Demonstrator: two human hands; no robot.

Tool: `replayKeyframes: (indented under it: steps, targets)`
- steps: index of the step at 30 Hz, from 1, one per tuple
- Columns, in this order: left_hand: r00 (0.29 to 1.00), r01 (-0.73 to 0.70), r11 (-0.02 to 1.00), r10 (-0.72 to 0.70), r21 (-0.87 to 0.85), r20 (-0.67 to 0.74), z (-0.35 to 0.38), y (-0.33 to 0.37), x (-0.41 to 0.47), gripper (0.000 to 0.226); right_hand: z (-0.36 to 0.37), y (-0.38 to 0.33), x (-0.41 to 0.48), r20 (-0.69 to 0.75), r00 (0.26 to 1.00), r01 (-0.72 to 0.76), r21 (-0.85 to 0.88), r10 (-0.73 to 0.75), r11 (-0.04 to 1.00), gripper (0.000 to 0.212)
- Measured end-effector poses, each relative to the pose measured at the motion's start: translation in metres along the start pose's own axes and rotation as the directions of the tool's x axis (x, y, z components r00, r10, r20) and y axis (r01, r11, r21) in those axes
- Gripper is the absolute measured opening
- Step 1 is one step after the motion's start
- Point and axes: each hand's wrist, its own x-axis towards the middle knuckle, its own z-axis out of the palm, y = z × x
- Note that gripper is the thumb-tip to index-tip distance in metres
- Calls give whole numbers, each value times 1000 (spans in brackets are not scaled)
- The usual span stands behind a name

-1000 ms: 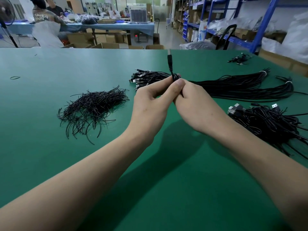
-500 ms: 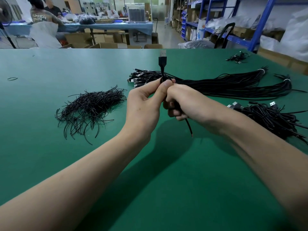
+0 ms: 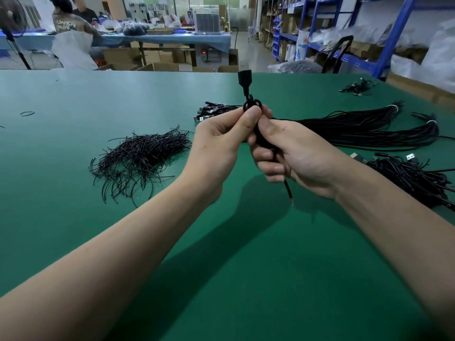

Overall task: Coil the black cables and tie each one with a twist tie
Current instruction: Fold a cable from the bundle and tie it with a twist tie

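Both hands hold one coiled black cable [image 3: 261, 141] above the green table [image 3: 221, 279]. My left hand [image 3: 221, 146] pinches the coil's top between thumb and fingers. My right hand [image 3: 293, 156] grips the coil's body with curled fingers. The cable's USB plug [image 3: 244, 81] sticks straight up above my thumbs, with a small loop just under it. A loose cable end with bare wire [image 3: 288, 194] hangs below my right hand. A pile of black twist ties [image 3: 140, 158] lies to the left.
A long bundle of straight black cables [image 3: 364, 126] stretches across the table behind my hands. A heap of tied cables [image 3: 413, 178] sits at the right. A few cables [image 3: 357, 87] lie far back right. Blue shelving and seated people stand beyond the table.
My hands have drawn closer to me and lifted slightly. The plug has turned so that it stands higher above my thumbs. More of the loose tail hangs below my right hand.
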Motion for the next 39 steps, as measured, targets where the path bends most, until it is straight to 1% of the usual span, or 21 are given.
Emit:
replayKeyframes:
  steps: [2,4,7,9,11,15,21,25,27,28,29,30,31,32,33,35,36,37,39]
  targets:
    - [997,0,1000,0,4,73,-3,2,3,28,0,-2,0,-19,1000,18,-34,-18,999,38]
    - [990,4,1000,-5,7,144,-7,4,6,29,0,-3,-1,25,999,29,-6,-29,1000,37]
    - [960,32,999,-20,-37,281,-15,5,9,32,1,-5,-4,147,989,-6,144,-15,990,36]
    - [944,44,997,-22,-60,328,-20,3,11,31,2,-4,-4,195,981,-43,218,0,975,36]
    - [952,38,998,-20,-53,305,-22,2,13,28,3,-3,-3,176,984,-43,210,5,977,36]
    - [979,36,998,-26,-43,200,-18,-2,12,24,4,-1,-1,83,996,-23,91,15,996,30]
    - [994,62,998,-62,7,95,-17,-2,11,25,6,-1,-1,-17,1000,6,-43,-7,999,33]
    - [992,79,994,-85,72,90,-15,0,7,25,16,2,-2,-157,987,3,-160,-28,987,33]
    - [988,80,985,-99,150,120,-16,3,6,25,19,3,-5,-210,977,-3,-211,-42,977,33]
    - [984,69,973,-102,219,146,-19,4,8,25,19,4,-7,-237,970,-6,-226,-49,974,33]
    - [980,39,942,-102,334,171,-26,7,11,25,19,5,-11,-263,963,-8,-245,-59,969,32]
    - [975,-9,868,-103,497,198,-36,9,15,25,17,7,-16,-291,954,-16,-272,-67,962,32]
    - [969,-64,742,-114,667,220,-49,12,20,26,15,10,-23,-322,944,-33,-303,-69,953,32]
    - [966,-105,589,-132,801,224,-63,15,23,26,13,13,-29,-350,934,-57,-335,-68,940,31]
    - [967,-111,442,-159,890,199,-77,16,24,25,12,18,-34,-373,925,-84,-365,-63,927,31]
    - [977,-61,203,-189,977,100,-103,11,19,21,13,26,-42,-396,917,-128,-413,-51,902,31]
    - [980,-28,106,-191,994,48,-112,5,14,18,16,30,-44,-395,918,-140,-429,-46,892,31]
    - [983,-1,31,-185,1000,6,-119,0,7,16,19,32,-45,-390,920,-147,-439,-40,886,32]
    - [984,24,-47,-174,999,-32,-128,-11,-2,13,26,35,-45,-380,925,-159,-439,-23,884,32]
